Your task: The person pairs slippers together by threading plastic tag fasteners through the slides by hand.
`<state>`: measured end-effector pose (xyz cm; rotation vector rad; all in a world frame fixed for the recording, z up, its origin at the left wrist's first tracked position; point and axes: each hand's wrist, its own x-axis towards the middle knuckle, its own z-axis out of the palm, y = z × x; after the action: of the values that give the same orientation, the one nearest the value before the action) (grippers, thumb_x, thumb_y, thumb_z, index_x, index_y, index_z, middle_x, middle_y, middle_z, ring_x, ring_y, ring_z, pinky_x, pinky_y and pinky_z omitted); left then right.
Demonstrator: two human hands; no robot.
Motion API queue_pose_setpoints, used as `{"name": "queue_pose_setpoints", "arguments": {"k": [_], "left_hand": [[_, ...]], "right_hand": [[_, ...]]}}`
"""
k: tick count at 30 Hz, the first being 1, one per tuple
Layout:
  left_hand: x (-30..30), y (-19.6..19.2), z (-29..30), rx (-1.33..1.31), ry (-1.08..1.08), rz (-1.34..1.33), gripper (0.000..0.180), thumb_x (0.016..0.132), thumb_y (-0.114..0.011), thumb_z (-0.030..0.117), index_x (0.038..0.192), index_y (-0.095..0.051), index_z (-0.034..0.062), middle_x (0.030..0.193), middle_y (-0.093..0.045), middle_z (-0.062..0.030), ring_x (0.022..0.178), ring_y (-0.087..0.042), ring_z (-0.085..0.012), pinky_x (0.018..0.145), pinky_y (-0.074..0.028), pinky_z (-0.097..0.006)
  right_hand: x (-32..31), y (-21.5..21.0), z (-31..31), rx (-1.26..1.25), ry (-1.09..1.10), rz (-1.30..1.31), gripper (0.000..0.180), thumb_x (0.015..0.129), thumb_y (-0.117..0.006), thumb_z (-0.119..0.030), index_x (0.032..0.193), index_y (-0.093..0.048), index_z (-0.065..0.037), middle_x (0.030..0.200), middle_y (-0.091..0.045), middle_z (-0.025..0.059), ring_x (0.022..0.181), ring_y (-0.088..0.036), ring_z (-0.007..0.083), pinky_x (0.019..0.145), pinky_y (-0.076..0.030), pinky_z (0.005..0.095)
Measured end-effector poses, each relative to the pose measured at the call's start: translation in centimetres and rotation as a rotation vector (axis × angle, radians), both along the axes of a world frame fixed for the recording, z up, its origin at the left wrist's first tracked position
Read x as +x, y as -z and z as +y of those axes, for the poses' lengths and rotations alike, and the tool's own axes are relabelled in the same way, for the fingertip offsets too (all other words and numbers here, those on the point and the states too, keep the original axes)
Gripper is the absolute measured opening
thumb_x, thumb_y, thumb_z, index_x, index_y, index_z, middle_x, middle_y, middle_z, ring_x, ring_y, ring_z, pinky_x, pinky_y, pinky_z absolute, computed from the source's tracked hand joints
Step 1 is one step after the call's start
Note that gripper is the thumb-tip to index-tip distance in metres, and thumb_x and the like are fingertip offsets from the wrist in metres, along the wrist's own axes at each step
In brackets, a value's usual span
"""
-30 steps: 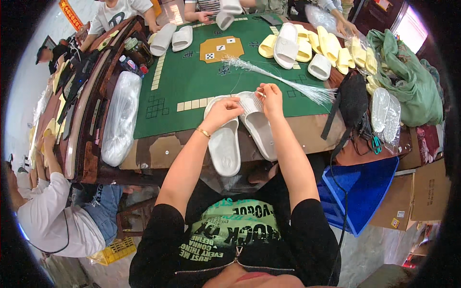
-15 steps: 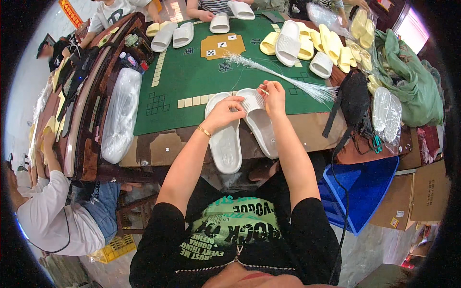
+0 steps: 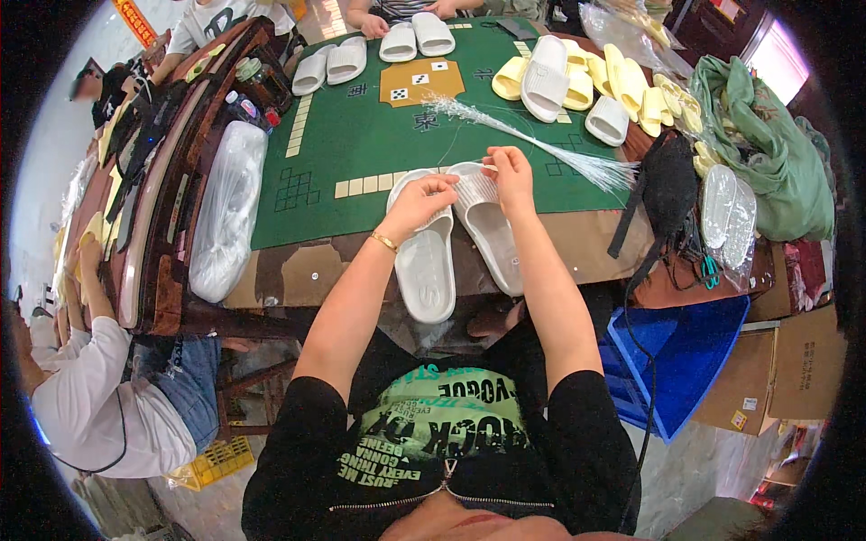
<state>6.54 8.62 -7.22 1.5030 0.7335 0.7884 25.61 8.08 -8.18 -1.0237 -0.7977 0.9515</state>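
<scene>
A pair of white slide slippers lies at the near table edge, toes pointing away from me: the left slipper (image 3: 426, 275) and the right slipper (image 3: 488, 225). My left hand (image 3: 420, 204) is over the strap of the left slipper, thumb and fingers pinched together. My right hand (image 3: 511, 180) is raised by the strap of the right slipper, its thumb and forefinger also closed in a pinch. Whatever lies between the fingertips of either hand is too thin to make out. Beyond them, a bundle of thin clear plastic strands (image 3: 550, 151) fans out across the green mat (image 3: 361, 144).
White slippers (image 3: 415, 38) stand at the far side near another person's hands. Yellow slippers (image 3: 622, 81) and more white ones crowd the far right. A plastic-wrapped bundle (image 3: 230, 212) lies left; a black bag (image 3: 663, 180) sits right, above a blue bin (image 3: 677, 361).
My hands have shifted slightly, the left fingertips drawing together. Across the table, a white slipper held up before now stands beside another. The yellow slipper at far left is out of sight.
</scene>
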Motion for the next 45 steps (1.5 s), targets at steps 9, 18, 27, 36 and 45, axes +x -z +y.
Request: {"name": "queue_pose_setpoints", "arguments": {"k": [9, 18, 27, 36, 45], "left_hand": [[0.5, -0.8, 0.1, -0.2, -0.033, -0.044, 0.013, 0.08, -0.064, 0.013, 0.075, -0.063, 0.0009, 0.114, -0.056, -0.0077, 0.081, -0.052, -0.0069, 0.073, -0.041, -0.022], [0.6, -1.1, -0.1, -0.163, -0.035, 0.012, 0.015, 0.081, -0.063, 0.014, 0.078, -0.064, 0.0001, 0.108, -0.06, -0.0049, 0.079, -0.052, -0.0063, 0.072, -0.042, -0.022], [0.5, -0.7, 0.0, -0.144, -0.035, 0.007, 0.016, 0.081, -0.063, 0.016, 0.079, -0.064, 0.0003, 0.1, -0.061, -0.0041, 0.076, -0.05, -0.0051, 0.069, -0.041, -0.021], [0.9, -1.7, -0.3, -0.144, 0.009, 0.026, 0.015, 0.084, -0.06, 0.016, 0.087, -0.059, 0.0018, 0.075, -0.057, 0.001, 0.065, -0.05, -0.0061, 0.06, -0.042, -0.021], [0.6, -0.8, 0.3, -0.153, -0.025, 0.076, 0.014, 0.083, -0.061, 0.017, 0.086, -0.062, 0.0037, 0.073, -0.055, 0.0051, 0.066, -0.046, -0.0036, 0.059, -0.039, -0.02]], "right_hand": [[1.0, 0.1, -0.2, 0.033, -0.005, 0.261, 0.011, 0.09, -0.048, -0.012, 0.087, -0.052, -0.003, 0.092, -0.058, 0.0094, 0.076, -0.058, 0.017, 0.064, -0.051, 0.0309], [0.4, -0.5, -0.5, 0.034, 0.067, 0.195, 0.013, 0.092, -0.045, -0.014, 0.089, -0.048, -0.002, 0.084, -0.059, 0.0106, 0.064, -0.059, 0.0152, 0.056, -0.053, 0.0278], [0.5, -0.7, -0.6, -0.008, 0.073, 0.123, 0.011, 0.093, -0.045, -0.014, 0.087, -0.047, -0.004, 0.075, -0.059, 0.0081, 0.053, -0.054, 0.0112, 0.047, -0.047, 0.0237], [0.5, -0.9, -0.7, 0.008, 0.091, 0.169, 0.011, 0.092, -0.045, -0.013, 0.087, -0.047, -0.004, 0.073, -0.058, 0.0071, 0.052, -0.052, 0.0104, 0.046, -0.045, 0.0234], [-0.2, -1.1, -0.8, -0.018, -0.103, -0.056, 0.011, 0.086, -0.054, -0.01, 0.078, -0.055, -0.003, 0.067, -0.057, 0.003, 0.053, -0.052, 0.0078, 0.048, -0.043, 0.0215]]}}
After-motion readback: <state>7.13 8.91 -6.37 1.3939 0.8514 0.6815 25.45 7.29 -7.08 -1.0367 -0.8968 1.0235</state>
